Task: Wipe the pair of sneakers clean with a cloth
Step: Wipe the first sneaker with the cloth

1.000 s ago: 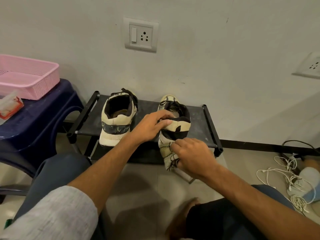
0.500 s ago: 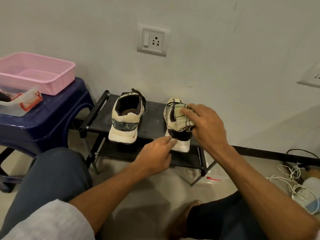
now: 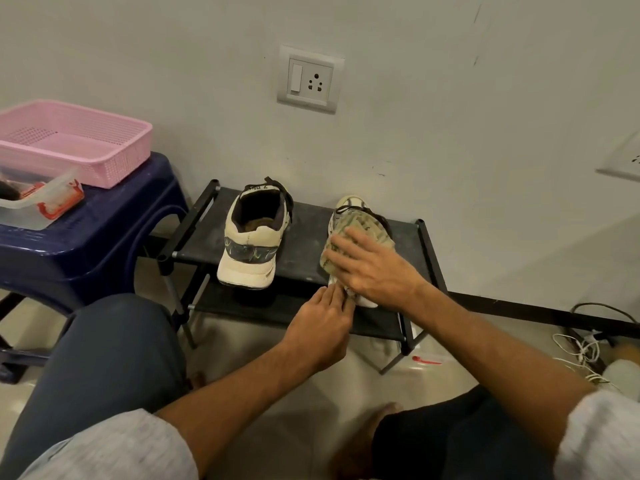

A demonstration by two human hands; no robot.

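From the head camera, two sneakers stand side by side on the top shelf of a black shoe rack (image 3: 304, 244) set against a pale wall, both with heels toward the person. The left sneaker (image 3: 251, 244) is cream with a dark band across the heel and a dark lining; nothing touches it.

The right sneaker (image 3: 351, 202) is mostly covered, with only its toe and a bit of white sole at the heel showing. A patterned cloth (image 3: 360, 225) lies draped over its top. The right hand (image 3: 375, 268) lies on the cloth with its fingers spread and fairly straight, pressing the cloth flat onto the shoe; this grip is spread, not pinching.

The left hand (image 3: 318, 329) reaches in from below, fingers close together, their tips at the heel end of the right sneaker, just beside the cloth's lower edge. Whether this grip pinches the cloth or the shoe, or only touches it, cannot be told.

To the left, a dark blue plastic stool (image 3: 104, 237) carries a pink basket (image 3: 104, 161) and, in front of it, a clear container (image 3: 38, 206) with red print. A wall socket (image 3: 310, 79) sits above the rack. White cables (image 3: 585, 351) lie tangled on the floor at the right. The person's knees frame the lower edge.
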